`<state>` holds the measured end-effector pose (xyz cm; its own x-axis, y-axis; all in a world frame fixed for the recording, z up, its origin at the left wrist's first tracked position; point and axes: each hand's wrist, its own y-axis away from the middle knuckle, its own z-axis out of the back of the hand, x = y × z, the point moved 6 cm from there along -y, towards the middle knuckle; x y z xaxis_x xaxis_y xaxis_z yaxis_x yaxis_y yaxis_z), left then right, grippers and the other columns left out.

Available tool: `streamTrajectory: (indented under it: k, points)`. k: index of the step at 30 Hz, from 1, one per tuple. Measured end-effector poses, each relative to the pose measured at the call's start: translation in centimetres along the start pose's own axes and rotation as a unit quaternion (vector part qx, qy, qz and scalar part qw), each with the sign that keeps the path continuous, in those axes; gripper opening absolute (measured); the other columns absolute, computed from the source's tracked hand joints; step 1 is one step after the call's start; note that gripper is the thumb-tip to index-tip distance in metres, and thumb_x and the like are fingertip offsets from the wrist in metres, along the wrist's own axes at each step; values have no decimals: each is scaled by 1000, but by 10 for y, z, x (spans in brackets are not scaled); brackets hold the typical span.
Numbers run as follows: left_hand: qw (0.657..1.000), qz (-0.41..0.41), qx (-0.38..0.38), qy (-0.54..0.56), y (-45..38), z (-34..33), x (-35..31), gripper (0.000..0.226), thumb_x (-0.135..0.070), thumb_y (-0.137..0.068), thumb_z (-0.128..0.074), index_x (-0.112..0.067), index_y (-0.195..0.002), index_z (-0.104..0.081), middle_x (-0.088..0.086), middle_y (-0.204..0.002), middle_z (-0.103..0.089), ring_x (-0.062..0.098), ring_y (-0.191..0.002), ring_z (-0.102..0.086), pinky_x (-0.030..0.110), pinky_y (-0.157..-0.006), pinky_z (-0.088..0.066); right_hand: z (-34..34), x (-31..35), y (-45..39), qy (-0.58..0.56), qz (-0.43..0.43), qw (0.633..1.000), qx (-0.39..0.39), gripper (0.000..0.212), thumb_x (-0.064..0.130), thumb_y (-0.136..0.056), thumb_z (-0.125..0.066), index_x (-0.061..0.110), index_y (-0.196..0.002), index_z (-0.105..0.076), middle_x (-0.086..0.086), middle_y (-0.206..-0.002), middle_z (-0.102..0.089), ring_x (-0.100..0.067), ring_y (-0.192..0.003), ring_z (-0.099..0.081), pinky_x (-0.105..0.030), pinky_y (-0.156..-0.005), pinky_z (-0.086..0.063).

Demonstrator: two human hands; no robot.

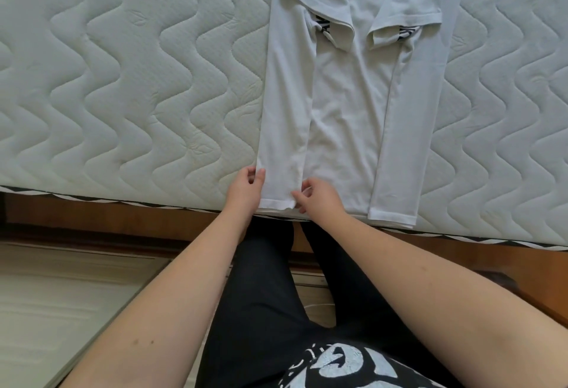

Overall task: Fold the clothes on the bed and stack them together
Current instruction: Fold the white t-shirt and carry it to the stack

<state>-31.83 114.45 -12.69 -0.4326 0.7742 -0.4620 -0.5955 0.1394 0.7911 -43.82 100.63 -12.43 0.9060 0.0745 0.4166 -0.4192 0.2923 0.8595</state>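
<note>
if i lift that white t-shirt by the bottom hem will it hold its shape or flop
Likely flop: the white t-shirt is thin knit, and its folded sleeves already curl and wrinkle. It looks light; the left hand and right hand hold the hem with fingertips only. The side folds would probably fall open, since nothing pins them to the quilted mattress.

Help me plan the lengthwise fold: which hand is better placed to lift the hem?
Probably both together. The left hand and right hand already pinch the two corners of the shirt's left folded flap at the mattress edge.

White T-shirt (344, 117) with black print, off-white wavy-quilted mattress (123, 80), brown wooden bed frame (123, 214), black trousers (264, 295)
</note>
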Motion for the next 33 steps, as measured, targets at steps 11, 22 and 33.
streamTrajectory:
  k: [11, 22, 33]
  points:
    - [994, -24, -45, -99, -9, -2, -3, 27, -12, -86, -65, -12, -112, -59, -3, -84, -58, 20, -82, -59, 29, -74, -43, 23, -9, -4, 135, -50, 987, -65, 35, 58, -91, -53, 25, -83, -56, 5, -77, -63, -16, -74, -59, -31, -59, -43]
    - [979, -174, -91, -60, -97, 11, -144, 35, -23, -95, -58, -7, -127, -55, 12, -115, -61, 26, -103, -59, 32, -93, -43, 152, 121, -109, -132, 71, 970, -191, 44, 44, -87, -61, 15, -121, -61, 2, -102, -64, -16, -90, -60, -30, -83, -48]
    - [980, -110, -116, -121, -157, 4, -213, 46, -40, -84, -72, -14, -117, -56, 9, -123, -58, 29, -113, -58, 39, -96, -47, 167, 141, -138, -66, 4, 964, -258, 17, 39, -87, -60, 22, -91, -61, 2, -92, -68, -22, -87, -64, -35, -81, -52]
